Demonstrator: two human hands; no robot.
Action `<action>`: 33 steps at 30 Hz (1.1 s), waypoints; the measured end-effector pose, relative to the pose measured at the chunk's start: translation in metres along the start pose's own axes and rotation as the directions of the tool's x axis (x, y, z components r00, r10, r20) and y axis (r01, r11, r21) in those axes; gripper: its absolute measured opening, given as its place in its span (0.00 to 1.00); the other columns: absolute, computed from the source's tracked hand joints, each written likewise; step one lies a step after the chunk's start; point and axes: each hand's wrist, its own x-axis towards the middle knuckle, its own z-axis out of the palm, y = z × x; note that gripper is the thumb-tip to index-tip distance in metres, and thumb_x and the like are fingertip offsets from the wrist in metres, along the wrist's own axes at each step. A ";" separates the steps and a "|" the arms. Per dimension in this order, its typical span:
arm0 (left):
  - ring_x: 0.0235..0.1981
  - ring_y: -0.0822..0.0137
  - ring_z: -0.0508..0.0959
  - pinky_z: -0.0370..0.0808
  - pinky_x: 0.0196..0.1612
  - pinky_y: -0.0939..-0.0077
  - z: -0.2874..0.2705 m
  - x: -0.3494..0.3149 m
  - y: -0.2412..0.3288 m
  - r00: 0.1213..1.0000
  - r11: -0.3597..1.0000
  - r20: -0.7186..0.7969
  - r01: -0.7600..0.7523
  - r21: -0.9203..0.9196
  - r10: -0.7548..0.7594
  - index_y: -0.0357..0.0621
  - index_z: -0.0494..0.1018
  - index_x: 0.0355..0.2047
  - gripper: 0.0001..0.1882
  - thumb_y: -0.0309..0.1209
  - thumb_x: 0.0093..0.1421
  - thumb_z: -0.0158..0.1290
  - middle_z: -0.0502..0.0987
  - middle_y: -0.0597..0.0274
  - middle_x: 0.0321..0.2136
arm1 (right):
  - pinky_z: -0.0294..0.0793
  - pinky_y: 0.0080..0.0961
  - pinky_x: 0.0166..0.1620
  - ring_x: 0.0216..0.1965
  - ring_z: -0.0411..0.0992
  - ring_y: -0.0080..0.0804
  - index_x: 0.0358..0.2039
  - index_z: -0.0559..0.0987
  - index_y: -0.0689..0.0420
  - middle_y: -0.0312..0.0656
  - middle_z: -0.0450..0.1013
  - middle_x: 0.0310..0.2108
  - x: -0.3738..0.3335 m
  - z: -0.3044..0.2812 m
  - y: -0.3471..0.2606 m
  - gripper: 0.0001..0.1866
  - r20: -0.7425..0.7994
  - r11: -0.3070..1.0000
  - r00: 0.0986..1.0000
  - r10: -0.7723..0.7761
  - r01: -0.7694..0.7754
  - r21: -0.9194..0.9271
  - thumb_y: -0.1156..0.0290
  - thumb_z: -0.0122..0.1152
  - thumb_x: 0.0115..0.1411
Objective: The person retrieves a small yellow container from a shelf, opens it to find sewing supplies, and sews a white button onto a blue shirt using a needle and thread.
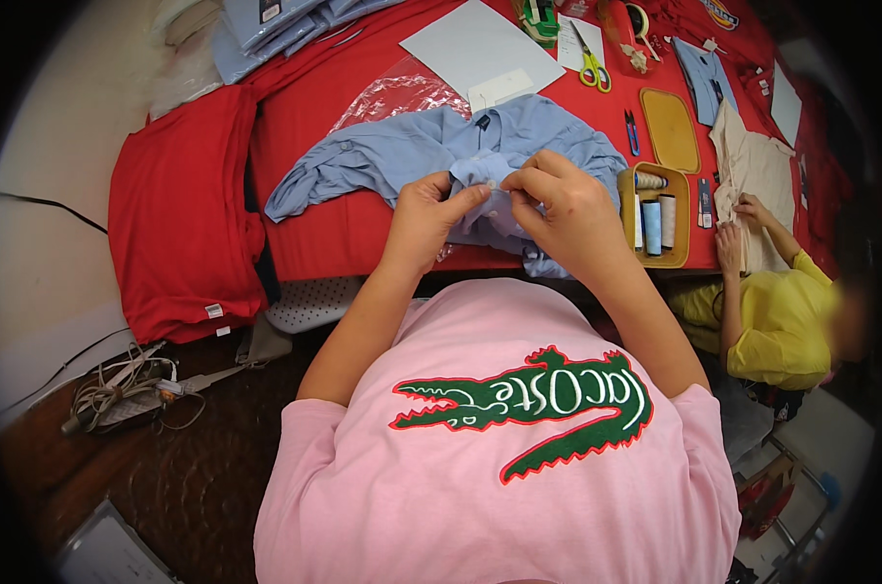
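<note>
A light blue shirt [392, 146] lies spread and crumpled on the red-covered table. My left hand [426, 212] pinches a gathered fold of its cloth between thumb and fingers, lifted toward me. At that fold sits a small pale round button [493, 184]. My right hand [563, 200] is closed in a pinch just right of the button, its fingertips against the fold. Whatever those fingertips hold is too small to make out. Part of the shirt hangs over the table's near edge below my hands.
A yellow box of thread spools [681, 234], its lid [670, 131] and blue thread snips [633, 132] lie to the right. Yellow-handled scissors [595, 73] and white paper [480, 49] are farther back. Red cloth [188, 214] hangs at left. Beyond the box, a co-worker [782, 311] handles beige cloth [753, 175].
</note>
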 end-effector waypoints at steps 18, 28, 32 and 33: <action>0.27 0.80 0.76 0.73 0.30 0.83 0.005 0.004 -0.001 0.999 0.998 0.002 -0.047 0.052 0.047 0.37 0.82 0.37 0.08 0.28 0.60 0.65 0.81 0.68 0.28 | 0.78 0.37 0.34 0.31 0.76 0.42 0.27 0.76 0.58 0.43 0.70 0.29 0.003 0.006 0.002 0.07 0.005 0.965 0.991 -0.134 0.132 -0.226 0.75 0.67 0.49; 0.32 0.81 0.77 0.75 0.36 0.83 0.007 -0.003 0.003 0.984 0.944 -0.019 -0.166 0.285 0.179 0.36 0.83 0.41 0.10 0.23 0.59 0.63 0.83 0.68 0.32 | 0.78 0.38 0.34 0.32 0.77 0.44 0.33 0.76 0.57 0.43 0.71 0.30 0.005 0.009 -0.004 0.08 0.035 0.979 0.993 -0.113 0.117 -0.166 0.76 0.66 0.53; 0.32 0.80 0.77 0.74 0.35 0.83 0.008 -0.009 0.008 0.985 0.920 -0.035 -0.148 0.363 0.172 0.34 0.82 0.40 0.10 0.21 0.57 0.62 0.83 0.67 0.31 | 0.76 0.41 0.36 0.33 0.76 0.47 0.38 0.78 0.57 0.44 0.73 0.32 0.001 0.014 -0.002 0.08 0.074 0.995 0.996 -0.053 0.059 -0.080 0.78 0.62 0.56; 0.32 0.80 0.77 0.74 0.35 0.82 0.008 -0.011 0.010 0.986 0.915 -0.040 -0.137 0.379 0.164 0.33 0.82 0.40 0.10 0.21 0.56 0.62 0.83 0.66 0.31 | 0.77 0.41 0.36 0.33 0.77 0.47 0.39 0.78 0.58 0.44 0.74 0.33 0.000 0.015 -0.001 0.09 0.086 0.996 0.995 -0.052 0.058 -0.066 0.78 0.62 0.57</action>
